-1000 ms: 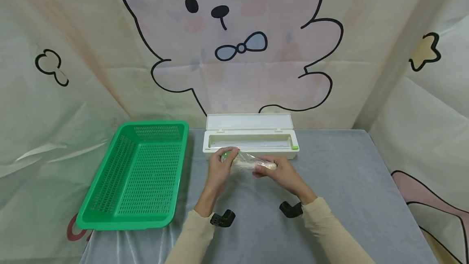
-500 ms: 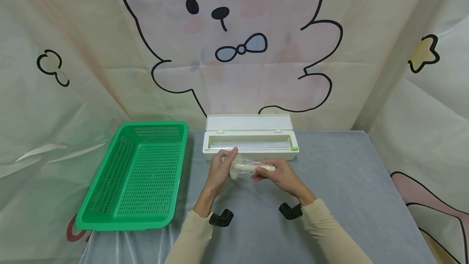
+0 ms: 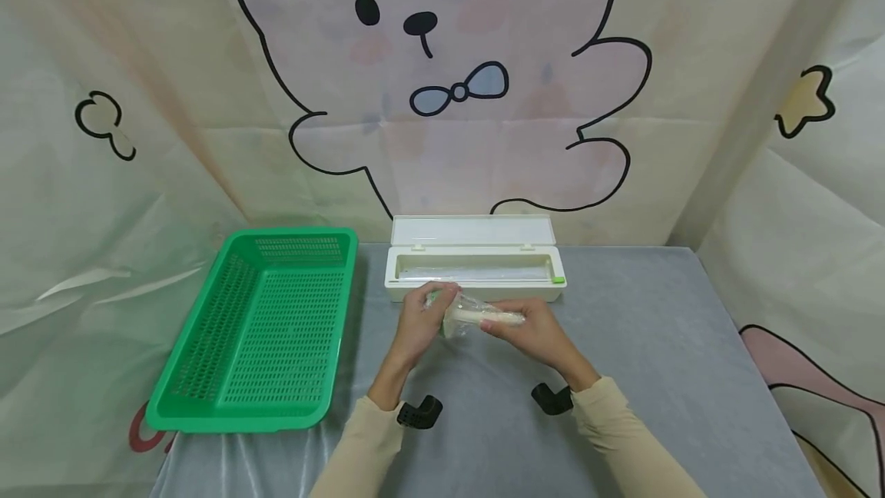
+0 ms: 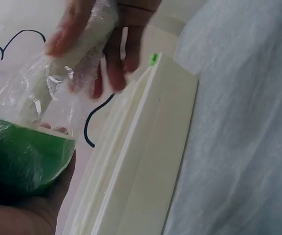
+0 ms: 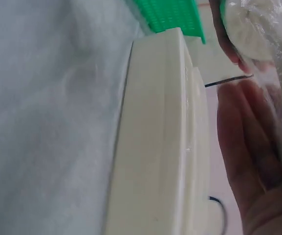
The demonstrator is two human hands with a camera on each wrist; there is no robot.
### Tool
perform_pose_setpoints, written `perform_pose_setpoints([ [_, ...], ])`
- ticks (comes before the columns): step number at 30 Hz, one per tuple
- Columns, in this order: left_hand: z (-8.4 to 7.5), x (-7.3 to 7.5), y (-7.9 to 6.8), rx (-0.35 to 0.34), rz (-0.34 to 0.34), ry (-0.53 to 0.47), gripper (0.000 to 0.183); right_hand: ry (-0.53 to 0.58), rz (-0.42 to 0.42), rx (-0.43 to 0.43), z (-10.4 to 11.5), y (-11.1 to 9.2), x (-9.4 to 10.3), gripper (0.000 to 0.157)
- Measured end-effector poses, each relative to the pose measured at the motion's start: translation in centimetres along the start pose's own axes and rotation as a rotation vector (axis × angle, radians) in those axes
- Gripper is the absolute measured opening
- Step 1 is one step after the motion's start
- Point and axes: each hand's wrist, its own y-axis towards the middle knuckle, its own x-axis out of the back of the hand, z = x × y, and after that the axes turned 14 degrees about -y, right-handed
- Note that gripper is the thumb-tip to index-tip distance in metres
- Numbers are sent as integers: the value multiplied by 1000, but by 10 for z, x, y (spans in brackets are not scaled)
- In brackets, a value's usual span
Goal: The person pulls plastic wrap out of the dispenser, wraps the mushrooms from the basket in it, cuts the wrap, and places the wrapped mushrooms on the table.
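Both hands hold an object wrapped in crinkled clear plastic film, over the table in front of the white box. It has a wide head, green with a cream edge, and a slim cream handle; its exact kind I cannot tell. My left hand grips the head, fingers and thumb around it. At the other end my right hand grips the film-covered handle, thumb on the near side. In the right wrist view the head's pale flat face shows through the film.
Just behind the hands stands a long white box, its lid raised and a small green tab at its right end. To the left is a green mesh basket on the grey cloth. A printed curtain hangs behind.
The object's head turns in my left hand: its green side showed, then its pale face, and some green shows again now. Both hands stay in nearly the same place.
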Motion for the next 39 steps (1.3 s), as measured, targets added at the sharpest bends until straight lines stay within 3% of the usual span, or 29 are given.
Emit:
perform_pose_setpoints([
  [3, 1, -1, -1, 26, -61, 63, 38, -163, -52, 89, 5, 0, -1, 36],
  [5, 1, -3, -3, 57, -88, 88, 40, -223, -80, 145, 7, 0, -2, 33],
  [9, 0, -3, -4, 75, -55, 59, 46, -126, -104, 131, 6, -1, -4, 23],
  [13, -6, 1, -5, 13, -27, -24, 45, 15, -113, 42, 4, -4, -5, 24],
  [15, -11, 8, -7, -50, -92, -40, 41, 42, -117, 14, 3, -6, -5, 24],
  [18, -14, 25, -9, -186, -270, -2, 39, 73, -125, -27, -1, -10, -4, 23],
  [21, -13, 49, -11, -319, -464, 154, 40, 102, -133, -58, -4, -15, -2, 22],
  [23, -12, 66, -12, -364, -571, 298, 41, 112, -136, -73, -8, -18, -2, 23],
  [26, -7, 88, -14, -341, -664, 468, 44, 118, -136, -91, -13, -20, -2, 23],
  [29, -2, 103, -15, -254, -684, 560, 45, 122, -146, -98, -19, -22, -3, 23],
  [33, 5, 113, -16, -171, -675, 597, 40, 137, -167, -98, -31, -22, -8, 24],
  [39, 8, 115, -15, -157, -656, 597, 36, 97, -175, -211, -51, -25, -18, 28],
])
